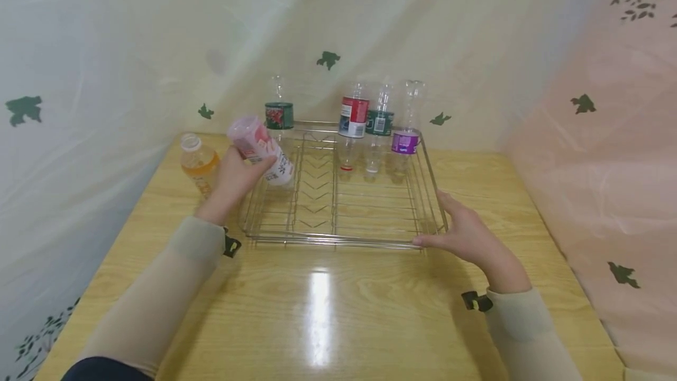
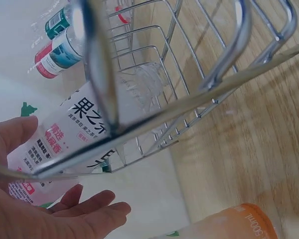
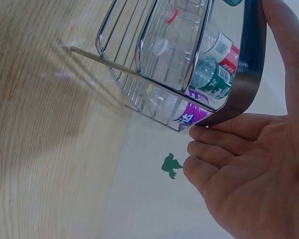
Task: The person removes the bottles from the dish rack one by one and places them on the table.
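My left hand [image 1: 236,178] holds a clear plastic bottle with a pink-and-white label [image 1: 262,154] near its base, thumb on one side and fingers on the other. The bottle leans neck-down over the left part of a wire dish rack [image 1: 334,240]. In the left wrist view its neck overlaps the wires. At the rack's front right corner, my right hand [image 1: 468,231] touches the rim, with the thumb along the front rail and straight fingers at the right side. In the right wrist view the right palm [image 3: 254,164] faces the camera beside the metal rim.
Upside down in the rack stand bottles with a red-and-white label [image 1: 353,116], green label [image 1: 379,123] and purple label [image 1: 405,142]. Another green-labelled bottle [image 1: 278,115] stands at the back left. An orange-labelled bottle [image 1: 198,160] is upright on the wooden table [image 1: 275,304]. A patterned curtain [image 1: 370,28] hangs behind.
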Tool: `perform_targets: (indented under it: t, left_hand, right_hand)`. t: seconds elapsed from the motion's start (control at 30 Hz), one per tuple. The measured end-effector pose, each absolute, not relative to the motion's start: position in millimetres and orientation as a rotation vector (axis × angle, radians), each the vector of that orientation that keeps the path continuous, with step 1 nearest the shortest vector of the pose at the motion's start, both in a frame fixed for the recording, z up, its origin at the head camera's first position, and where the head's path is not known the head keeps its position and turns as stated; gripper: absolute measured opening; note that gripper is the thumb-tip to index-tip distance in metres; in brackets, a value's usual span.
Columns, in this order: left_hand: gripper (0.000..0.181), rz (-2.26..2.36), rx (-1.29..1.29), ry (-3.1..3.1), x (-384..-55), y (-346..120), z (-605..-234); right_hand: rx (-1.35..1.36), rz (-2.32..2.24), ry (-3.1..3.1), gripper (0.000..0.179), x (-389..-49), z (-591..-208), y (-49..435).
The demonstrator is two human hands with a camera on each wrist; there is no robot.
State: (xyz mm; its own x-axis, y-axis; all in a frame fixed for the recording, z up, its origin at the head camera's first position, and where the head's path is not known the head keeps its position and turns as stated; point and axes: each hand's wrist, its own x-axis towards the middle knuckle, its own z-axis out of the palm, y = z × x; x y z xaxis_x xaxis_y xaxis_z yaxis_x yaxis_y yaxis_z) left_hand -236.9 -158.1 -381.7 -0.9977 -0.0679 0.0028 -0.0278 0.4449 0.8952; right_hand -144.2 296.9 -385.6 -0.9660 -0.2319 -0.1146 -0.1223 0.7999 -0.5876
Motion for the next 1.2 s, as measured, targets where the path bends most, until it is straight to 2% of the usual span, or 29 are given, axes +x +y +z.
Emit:
perform_targets:
  t: [0.2,0.43,0.73,1.2]
  left_hand:
    - [0.072,-1.574,0.063,-2.631,-234,-156,-382]
    - [0.077,-1.511,0.072,-2.625,-228,-154,-377]
    - [0.076,-1.394,0.056,-2.639,-212,-144,-359]
    - [0.065,-1.069,-0.237,-2.496,-186,-122,-341]
  right_hand:
    - [-0.278,-0.903,2.805,0.132,-145,-387,297]
    - [-0.263,-0.889,2.798,0.138,-145,-389,299]
    - [-0.271,-0.903,2.803,0.138,-144,-388,299]
    - [-0.283,-0.906,2.808,0.138,-145,-390,299]
